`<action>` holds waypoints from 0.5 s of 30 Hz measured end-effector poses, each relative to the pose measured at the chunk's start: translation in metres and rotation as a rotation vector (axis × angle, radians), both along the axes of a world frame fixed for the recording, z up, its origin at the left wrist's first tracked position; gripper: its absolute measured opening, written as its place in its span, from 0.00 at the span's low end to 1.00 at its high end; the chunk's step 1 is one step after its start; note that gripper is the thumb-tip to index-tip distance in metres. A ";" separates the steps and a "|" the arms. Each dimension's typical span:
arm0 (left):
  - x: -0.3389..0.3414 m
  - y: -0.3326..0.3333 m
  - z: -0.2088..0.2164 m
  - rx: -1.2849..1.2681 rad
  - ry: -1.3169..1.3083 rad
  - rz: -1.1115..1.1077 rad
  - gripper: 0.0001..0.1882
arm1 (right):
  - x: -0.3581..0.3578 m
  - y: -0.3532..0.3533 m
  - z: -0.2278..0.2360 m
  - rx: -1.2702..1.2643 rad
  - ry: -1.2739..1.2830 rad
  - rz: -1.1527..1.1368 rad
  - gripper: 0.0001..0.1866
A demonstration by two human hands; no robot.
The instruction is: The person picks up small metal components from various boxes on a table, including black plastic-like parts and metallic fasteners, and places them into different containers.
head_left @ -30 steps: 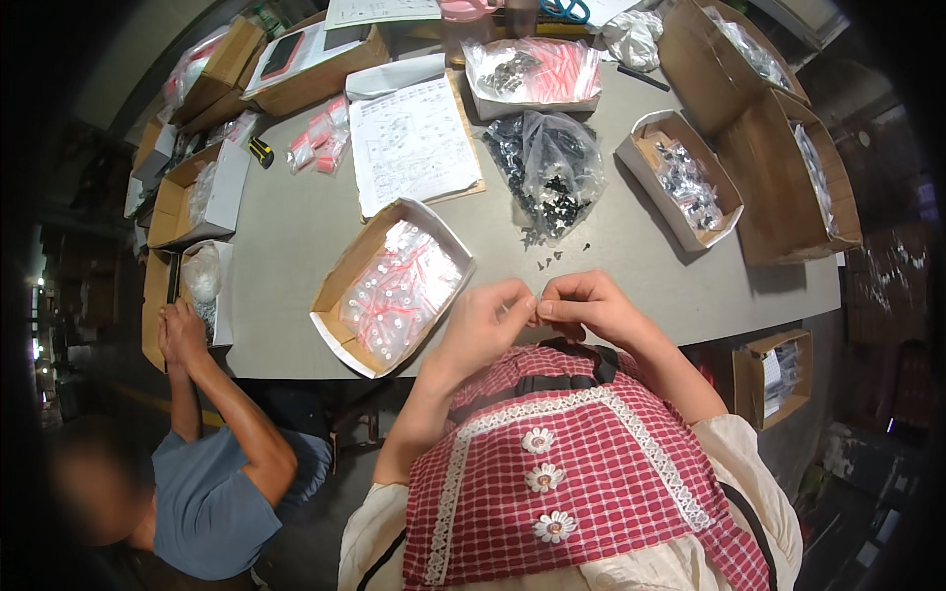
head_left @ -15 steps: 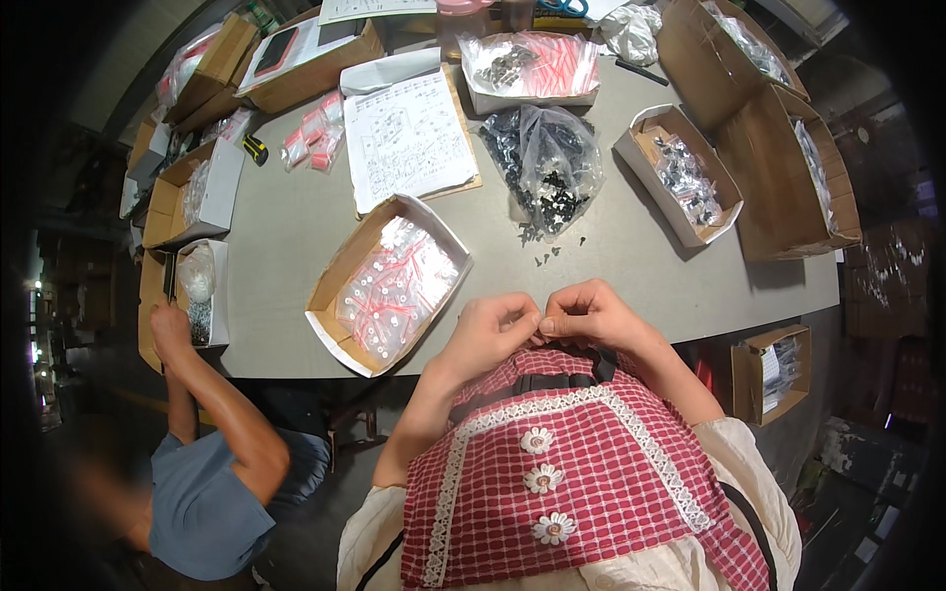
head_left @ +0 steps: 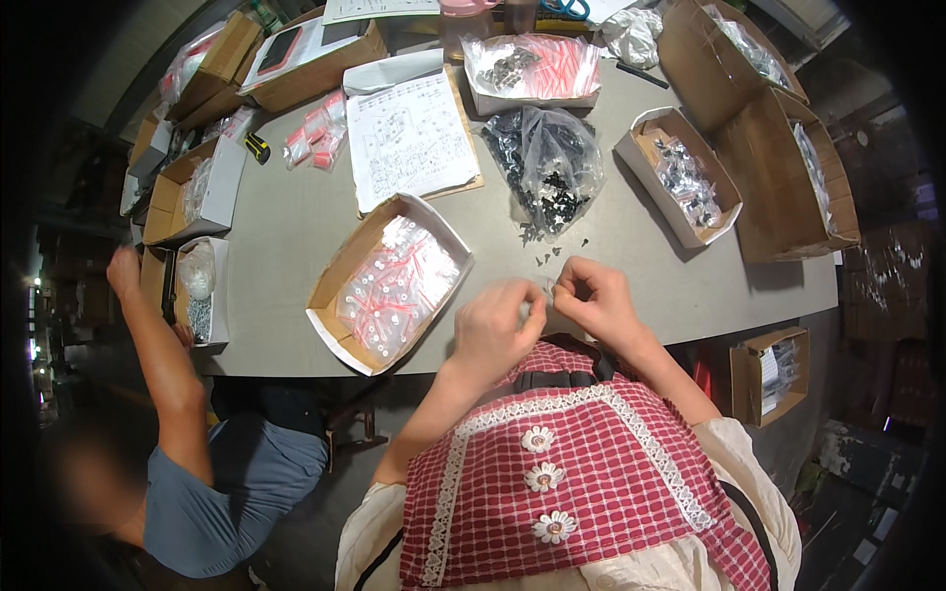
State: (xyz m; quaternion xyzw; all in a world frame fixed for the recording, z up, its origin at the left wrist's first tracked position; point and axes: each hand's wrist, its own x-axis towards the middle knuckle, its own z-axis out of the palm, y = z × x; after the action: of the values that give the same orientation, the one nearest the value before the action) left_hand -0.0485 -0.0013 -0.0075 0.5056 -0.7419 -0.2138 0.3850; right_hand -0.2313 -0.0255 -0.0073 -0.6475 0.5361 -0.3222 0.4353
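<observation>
Over the near edge of the table my left hand (head_left: 498,320) and my right hand (head_left: 596,303) face each other, thumbs and fingertips pinched close together. Between the fingertips is a small, pale, see-through piece (head_left: 549,285), too small to name for sure. Left of them lies an open carton (head_left: 451,281) of small clear zip bags (head_left: 379,305) with red strips and white round parts. Beyond my hands, small black fasteners (head_left: 555,197) spill from an open clear bag (head_left: 576,148), a few loose on the tabletop.
Cartons with bagged parts line both sides, among them a narrow box (head_left: 724,222) at right. A printed sheet (head_left: 414,138) lies on a board, near a yellow-black cutter (head_left: 257,148). At far left a co-worker in a blue shirt (head_left: 202,502) reaches by a box (head_left: 219,320).
My hands have risen slightly away from my body, and the fingertips have drawn a little apart. The co-worker's hand has lifted off the box and moved up and left.
</observation>
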 end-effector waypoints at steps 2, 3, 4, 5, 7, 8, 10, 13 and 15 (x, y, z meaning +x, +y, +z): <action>-0.003 -0.005 0.008 -0.101 0.003 -0.006 0.15 | -0.003 -0.001 -0.004 0.121 -0.126 -0.041 0.07; -0.004 -0.007 0.011 -0.150 0.003 -0.003 0.18 | -0.002 -0.001 0.000 0.173 -0.198 -0.052 0.07; -0.003 -0.008 0.009 -0.142 -0.009 -0.049 0.20 | -0.002 -0.001 0.002 0.225 -0.270 -0.063 0.08; -0.001 -0.009 0.004 -0.135 -0.021 -0.096 0.22 | -0.002 0.000 0.003 0.252 -0.300 -0.051 0.08; 0.000 -0.009 -0.001 -0.127 -0.044 -0.138 0.23 | -0.001 -0.001 0.004 0.301 -0.363 -0.023 0.09; 0.001 -0.007 -0.003 -0.125 -0.053 -0.135 0.21 | -0.001 -0.001 0.005 0.310 -0.343 -0.016 0.09; 0.001 -0.007 -0.008 -0.120 -0.046 -0.111 0.19 | -0.001 -0.004 0.007 0.323 -0.302 -0.005 0.09; 0.004 -0.008 -0.021 -0.074 0.008 -0.059 0.16 | -0.017 -0.024 -0.022 0.011 0.085 -0.046 0.10; 0.005 -0.009 -0.025 -0.009 0.056 -0.038 0.15 | -0.023 -0.037 -0.037 -0.203 0.339 -0.008 0.11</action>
State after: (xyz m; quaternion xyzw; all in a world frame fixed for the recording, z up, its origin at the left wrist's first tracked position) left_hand -0.0433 -0.0108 -0.0327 0.4835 -0.7413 -0.2318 0.4036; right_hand -0.2542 -0.0623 -0.0440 -0.7310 0.5690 -0.2625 0.2702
